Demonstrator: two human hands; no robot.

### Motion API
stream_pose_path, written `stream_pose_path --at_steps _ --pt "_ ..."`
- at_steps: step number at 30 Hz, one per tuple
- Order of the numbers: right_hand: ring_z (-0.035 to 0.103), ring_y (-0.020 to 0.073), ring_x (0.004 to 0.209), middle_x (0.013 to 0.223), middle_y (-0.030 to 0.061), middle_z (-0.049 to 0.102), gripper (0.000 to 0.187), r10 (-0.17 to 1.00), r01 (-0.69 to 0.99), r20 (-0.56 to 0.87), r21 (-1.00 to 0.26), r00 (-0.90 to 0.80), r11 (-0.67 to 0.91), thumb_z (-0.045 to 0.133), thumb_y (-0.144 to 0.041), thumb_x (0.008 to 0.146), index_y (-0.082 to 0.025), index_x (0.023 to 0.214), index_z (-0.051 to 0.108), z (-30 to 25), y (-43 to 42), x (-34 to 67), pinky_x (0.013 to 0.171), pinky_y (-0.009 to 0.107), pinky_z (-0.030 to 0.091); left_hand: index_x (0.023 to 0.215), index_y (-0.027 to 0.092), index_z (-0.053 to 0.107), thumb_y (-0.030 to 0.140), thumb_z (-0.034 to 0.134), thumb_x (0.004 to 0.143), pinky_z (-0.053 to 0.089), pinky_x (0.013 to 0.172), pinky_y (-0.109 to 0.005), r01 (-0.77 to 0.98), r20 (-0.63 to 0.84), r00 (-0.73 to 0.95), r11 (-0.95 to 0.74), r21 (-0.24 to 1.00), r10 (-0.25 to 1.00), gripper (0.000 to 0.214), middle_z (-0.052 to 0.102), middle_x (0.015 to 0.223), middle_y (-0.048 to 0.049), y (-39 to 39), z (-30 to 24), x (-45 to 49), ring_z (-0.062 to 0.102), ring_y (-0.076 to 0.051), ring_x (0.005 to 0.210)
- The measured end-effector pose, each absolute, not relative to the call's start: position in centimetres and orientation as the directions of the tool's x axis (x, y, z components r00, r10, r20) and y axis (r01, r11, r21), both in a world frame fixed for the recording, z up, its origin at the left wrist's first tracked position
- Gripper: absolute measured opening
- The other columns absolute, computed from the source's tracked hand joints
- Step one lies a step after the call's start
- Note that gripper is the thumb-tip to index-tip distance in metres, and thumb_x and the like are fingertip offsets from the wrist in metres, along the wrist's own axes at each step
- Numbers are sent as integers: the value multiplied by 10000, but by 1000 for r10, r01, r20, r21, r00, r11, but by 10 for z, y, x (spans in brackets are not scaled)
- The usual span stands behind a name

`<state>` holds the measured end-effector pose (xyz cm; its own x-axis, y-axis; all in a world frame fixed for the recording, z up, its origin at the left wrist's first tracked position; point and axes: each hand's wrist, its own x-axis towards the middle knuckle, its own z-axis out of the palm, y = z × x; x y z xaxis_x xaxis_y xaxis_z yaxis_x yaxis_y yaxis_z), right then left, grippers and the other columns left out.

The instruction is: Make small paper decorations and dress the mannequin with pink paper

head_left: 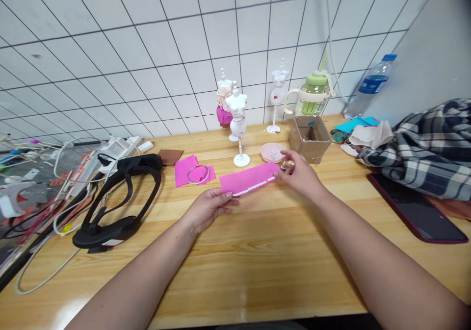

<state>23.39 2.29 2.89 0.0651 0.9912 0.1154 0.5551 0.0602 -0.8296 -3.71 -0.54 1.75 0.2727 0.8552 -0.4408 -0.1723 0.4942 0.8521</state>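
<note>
A long strip of bright pink fabric (250, 177) is stretched between my two hands, above the wooden table. White tape pieces (255, 187) run along its near edge. My left hand (209, 206) pinches the left end between thumb and fingers. At the right end, my right hand (299, 174) grips the corner. Just behind the strip stands a small white mannequin (237, 112) on a round base. Left of it lie folded pink fabric pieces (184, 170) with a silver ring (188, 177) on top. A pink dish (270, 146) holding small beads sits behind my right hand.
Two more mannequins, one dressed (223, 97) and one bare (278, 92), stand by the tiled wall. A cardboard box (314, 148), a green-lidded cup (312, 92) and a water bottle (373, 87) are at back right. Right lies a tablet (415, 207); left, a black headset (114, 234) and cables.
</note>
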Motion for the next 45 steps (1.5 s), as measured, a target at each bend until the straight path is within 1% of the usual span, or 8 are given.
stream_pose_path --at_steps 3,6,11,18,30,33,37,45 --pt "586 221 927 1046 93 634 284 854 754 514 -526 -85 392 596 -257 852 -189 1127 594 34 5 216 814 351 467 845 140 708 254 844 638 490 552 -168 -281 -460 205 502 818 864 272 711 840 -42 -11 20 -28 661 -117 733" --pt "569 198 851 942 61 668 166 681 670 607 -306 -410 677 540 -278 908 -197 1008 644 36 -13 195 755 316 432 808 128 705 292 850 633 472 509 -148 -314 -442 214 490 813 871 280 680 776 -16 -18 20 -16 606 -73 642" --pt "507 184 801 916 42 665 195 592 655 571 -120 -569 746 493 -275 940 -204 971 672 32 -20 182 701 309 373 813 129 718 332 838 651 456 515 -144 -310 -405 272 478 822 873 285 669 766 -21 -25 18 -7 589 -76 663" --pt "461 166 715 849 18 669 187 551 696 587 32 -594 717 502 -173 919 -209 929 685 27 -13 190 661 316 331 877 122 740 352 819 668 491 602 -188 -287 -388 310 475 832 868 320 702 909 -71 -23 18 -14 621 -128 779" --pt "529 171 774 944 30 693 195 569 691 599 -36 -564 722 504 -195 921 -217 1004 679 26 -12 192 715 311 375 756 133 721 283 827 648 478 675 -212 -242 -344 318 427 871 883 213 683 759 -28 -22 20 -21 612 -117 737" --pt "553 195 852 1028 60 684 238 594 659 621 -160 -512 735 557 -244 887 -183 1100 643 31 -16 188 748 319 399 747 137 712 308 800 681 458 685 -217 -174 -284 290 342 924 914 204 662 735 -19 -22 22 -19 586 -112 721" --pt "555 180 749 802 40 677 118 642 608 630 -318 -438 727 548 -221 885 -176 884 658 36 -23 181 712 316 402 757 141 705 343 755 728 436 684 -224 -26 -194 240 206 978 951 211 648 730 -14 -24 25 -17 550 -111 697" --pt "589 152 719 775 13 697 107 695 576 600 -427 -396 697 588 -241 877 -197 838 678 32 -29 174 681 279 401 713 156 692 307 700 747 448 658 -247 243 44 187 -90 966 981 155 647 720 -27 -29 32 -13 569 -140 684"
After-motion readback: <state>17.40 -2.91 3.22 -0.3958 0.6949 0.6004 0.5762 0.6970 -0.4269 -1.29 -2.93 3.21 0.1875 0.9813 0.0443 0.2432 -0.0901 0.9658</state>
